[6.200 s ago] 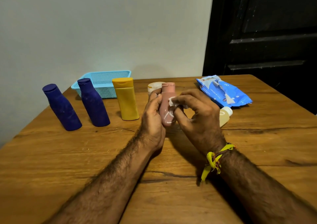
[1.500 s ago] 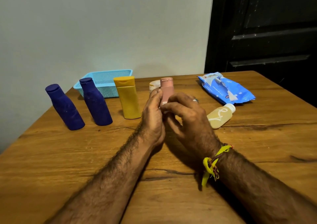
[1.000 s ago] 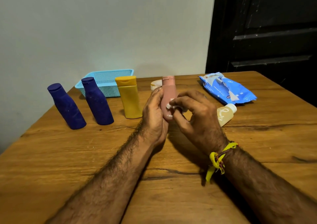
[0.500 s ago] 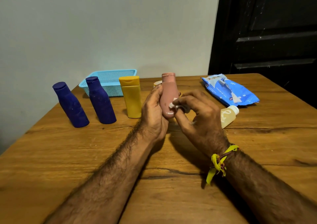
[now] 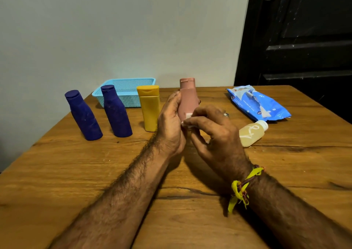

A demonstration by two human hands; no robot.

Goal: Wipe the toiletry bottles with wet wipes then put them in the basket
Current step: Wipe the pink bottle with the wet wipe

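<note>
Head view shows the pink bottle [image 5: 189, 100] held upright above the table [image 5: 57, 172], cap up. The left hand [image 5: 170, 123] wraps its fingers round the bottle's side, and the right hand [image 5: 215, 128] pinches a small folded wet wipe [image 5: 187, 118] against its lower front. The wipe scrap looks tiny, so it could slip from the pinch or miss most of the surface, leaving the bottle half cleaned. A damp bottle may also slide in the left grip. Just left stand the yellow bottle [image 5: 149, 110] and two blue bottles [image 5: 116, 112], and a careless elbow or forearm could topple them. The pale bottle [image 5: 251, 134] lies on its side near the right hand and might roll. The basket [image 5: 125, 94] sits behind the bottles, so reaching it means passing over them. The wipes pack [image 5: 259, 103] lies to the right.
</note>
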